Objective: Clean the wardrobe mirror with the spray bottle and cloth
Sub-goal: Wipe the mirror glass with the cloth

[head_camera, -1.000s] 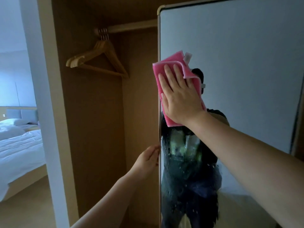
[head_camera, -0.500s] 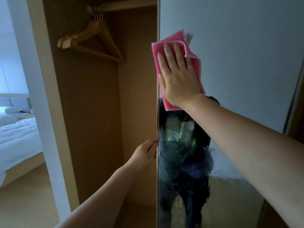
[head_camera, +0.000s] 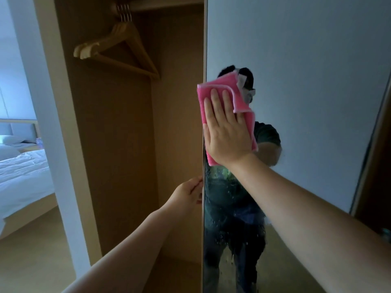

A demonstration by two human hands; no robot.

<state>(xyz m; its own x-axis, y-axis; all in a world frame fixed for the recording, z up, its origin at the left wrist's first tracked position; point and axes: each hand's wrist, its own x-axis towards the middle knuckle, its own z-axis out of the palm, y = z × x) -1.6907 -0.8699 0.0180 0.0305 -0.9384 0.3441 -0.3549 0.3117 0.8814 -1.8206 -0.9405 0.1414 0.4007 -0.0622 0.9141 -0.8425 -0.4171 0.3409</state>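
Observation:
The tall wardrobe mirror [head_camera: 306, 85] fills the right half of the view, on an open door seen nearly face on. A folded pink cloth [head_camera: 213, 85] lies flat against the glass near the mirror's left edge. My right hand [head_camera: 227, 134] presses on it with the palm flat and fingers spread upward. Droplets of spray speckle the glass below the cloth. My left hand [head_camera: 187, 196] grips the door's left edge lower down, fingers curled around it. No spray bottle shows in view.
Left of the mirror door the wardrobe stands open, with wooden hangers [head_camera: 118, 51] on a rail at the top. A white wall post [head_camera: 53, 144] separates it from a bed [head_camera: 21, 176] with white linen at the far left.
My right hand and the pink cloth have slid down the mirror along its left edge. My left hand has kept its grip on the door edge.

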